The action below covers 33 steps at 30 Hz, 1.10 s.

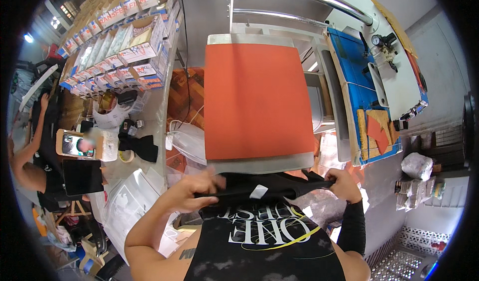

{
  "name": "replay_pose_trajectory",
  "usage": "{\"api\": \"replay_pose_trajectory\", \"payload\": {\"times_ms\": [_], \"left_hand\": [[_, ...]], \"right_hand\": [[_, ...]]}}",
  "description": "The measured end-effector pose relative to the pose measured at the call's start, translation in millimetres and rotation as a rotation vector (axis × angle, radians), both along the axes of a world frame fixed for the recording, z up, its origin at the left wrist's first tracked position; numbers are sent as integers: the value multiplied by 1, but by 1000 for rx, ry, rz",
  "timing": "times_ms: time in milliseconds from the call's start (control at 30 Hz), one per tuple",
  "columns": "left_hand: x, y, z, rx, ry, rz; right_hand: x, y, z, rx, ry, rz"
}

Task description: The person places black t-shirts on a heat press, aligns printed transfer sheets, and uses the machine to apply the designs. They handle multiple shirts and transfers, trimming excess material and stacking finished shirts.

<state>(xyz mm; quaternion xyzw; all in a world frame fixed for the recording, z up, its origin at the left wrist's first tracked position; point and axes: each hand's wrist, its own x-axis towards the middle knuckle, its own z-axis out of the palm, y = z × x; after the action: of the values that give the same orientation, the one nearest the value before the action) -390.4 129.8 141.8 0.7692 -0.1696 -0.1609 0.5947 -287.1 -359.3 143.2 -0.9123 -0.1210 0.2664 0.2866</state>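
A black cotton garment (269,187) with a small white label at its collar is held stretched between both hands, just in front of the chest. The left hand (202,184) is clenched on the left end of the cloth, with the fingers curled over its upper edge, and the right hand (344,184) is closed around the right end, where the fabric is gathered into a thin strip. The long axis of the garment runs from left to right, almost level, so it lies parallel to the near edge of the flat orange rectangular press pad (257,101). This pad is placed directly ahead of the grip, and its grey base plate (264,162) is just beyond the cloth; whether they touch cannot be told. Both hands are about equally near to that edge. On the right of the pad a blue and white machine body (369,76) is seen, and on the left a grey worktable (149,131) with rows of small cardboard boxes (119,36). At the far left another person's arm (27,146) is visible.
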Motion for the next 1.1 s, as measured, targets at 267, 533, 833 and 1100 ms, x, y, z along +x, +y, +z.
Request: {"api": "replay_pose_trajectory", "payload": {"times_ms": [267, 533, 833, 1100], "left_hand": [[-8, 24, 14, 1059, 26, -25], [24, 84, 47, -162, -170, 917], [227, 93, -65, 537, -786, 913], [86, 46, -264, -596, 1132, 575]], "right_hand": [[51, -52, 42, 212, 0, -97], [109, -67, 98, 548, -503, -135], [270, 78, -10, -34, -1305, 101], [136, 45, -182, 801, 234, -906]]}}
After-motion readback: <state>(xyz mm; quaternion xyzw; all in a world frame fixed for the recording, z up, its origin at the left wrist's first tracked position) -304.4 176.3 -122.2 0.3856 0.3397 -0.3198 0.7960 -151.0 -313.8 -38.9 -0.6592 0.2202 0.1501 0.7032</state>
